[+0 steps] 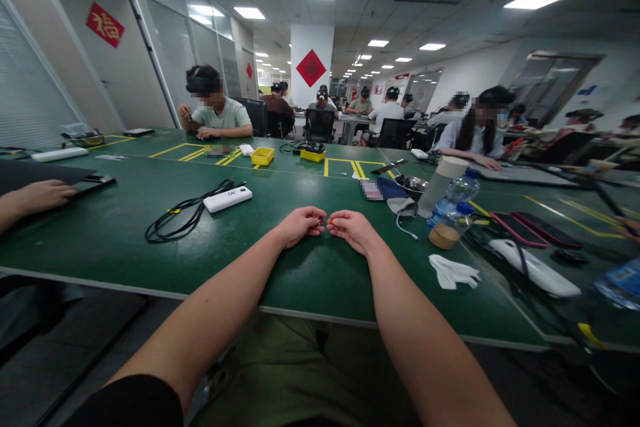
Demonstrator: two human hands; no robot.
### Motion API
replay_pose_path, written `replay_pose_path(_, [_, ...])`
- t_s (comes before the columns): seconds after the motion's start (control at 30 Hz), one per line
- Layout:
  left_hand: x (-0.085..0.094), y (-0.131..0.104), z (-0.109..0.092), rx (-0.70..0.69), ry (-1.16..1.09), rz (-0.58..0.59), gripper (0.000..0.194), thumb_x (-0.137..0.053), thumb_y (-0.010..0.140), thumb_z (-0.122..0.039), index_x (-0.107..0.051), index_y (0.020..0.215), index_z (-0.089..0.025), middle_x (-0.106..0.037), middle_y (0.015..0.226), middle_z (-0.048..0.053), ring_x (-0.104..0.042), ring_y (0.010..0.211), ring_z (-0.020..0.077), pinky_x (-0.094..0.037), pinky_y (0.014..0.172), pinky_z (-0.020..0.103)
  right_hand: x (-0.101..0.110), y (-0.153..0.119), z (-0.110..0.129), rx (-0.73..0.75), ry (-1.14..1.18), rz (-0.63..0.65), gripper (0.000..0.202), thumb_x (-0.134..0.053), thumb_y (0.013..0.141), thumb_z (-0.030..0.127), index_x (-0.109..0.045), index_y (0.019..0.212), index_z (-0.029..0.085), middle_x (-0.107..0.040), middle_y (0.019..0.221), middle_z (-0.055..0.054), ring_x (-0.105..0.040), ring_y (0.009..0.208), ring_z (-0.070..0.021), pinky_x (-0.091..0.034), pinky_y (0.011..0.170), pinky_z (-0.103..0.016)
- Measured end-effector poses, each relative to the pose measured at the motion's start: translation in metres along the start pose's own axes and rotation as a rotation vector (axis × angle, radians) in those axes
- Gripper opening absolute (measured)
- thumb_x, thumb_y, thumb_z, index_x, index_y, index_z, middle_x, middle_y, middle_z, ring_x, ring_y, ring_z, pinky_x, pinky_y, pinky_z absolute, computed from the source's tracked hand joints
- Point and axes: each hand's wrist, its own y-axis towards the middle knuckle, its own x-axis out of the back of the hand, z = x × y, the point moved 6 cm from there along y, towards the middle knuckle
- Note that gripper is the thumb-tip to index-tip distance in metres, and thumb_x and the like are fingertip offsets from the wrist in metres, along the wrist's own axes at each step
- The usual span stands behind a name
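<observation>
My left hand (301,225) and my right hand (351,229) meet fingertip to fingertip just above the green table (210,260). Pinched in the left fingers is a tiny red and dark piece (321,221), too small to name. Between the right thumb and forefinger shows a small orange-red piece (331,220), its kind also unclear. A narrow gap separates the two pieces. Both forearms come in from the lower edge, and the curled fingers hide much of what they hold.
A white power bank (228,199) with a coiled black cable (173,217) lies left. Yellow trays (263,157) stand farther back. At right are a water bottle (457,193), a cup of brown drink (450,227), a white glove (453,272) and phones (520,229). Co-workers sit around.
</observation>
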Motion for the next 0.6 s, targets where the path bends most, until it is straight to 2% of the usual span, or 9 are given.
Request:
replay_pose_path(0.4, [0.0014, 0.0028, 0.0027, -0.007, 0.011, -0.004, 0.020, -0.057, 0.076, -0.003, -0.059, 0.094, -0.011, -0.063, 0.082, 0.006, -0.064, 0.063, 0.0097, -0.052, 0.057, 0.019, -0.0005, 0.0016, -0.0025, 0.001, -0.013, 0.024, 0.018, -0.071, 0.065, 0.011, -0.063, 0.081, 0.014, -0.068, 0.071, -0.005, -0.067, 0.066, -0.0149, -0.055, 0.064, -0.026])
replay_pose_path(0.6, [-0.0017, -0.0009, 0.0005, 0.021, -0.016, 0.035, 0.024, -0.057, 0.075, -0.004, -0.062, 0.098, -0.011, -0.067, 0.085, 0.009, -0.065, 0.067, 0.0112, -0.054, 0.065, 0.023, 0.0000, 0.0033, -0.0045, 0.006, 0.004, 0.039, 0.018, -0.070, 0.066, 0.008, -0.063, 0.081, 0.013, -0.068, 0.073, -0.006, -0.068, 0.069, -0.0155, -0.056, 0.068, -0.027])
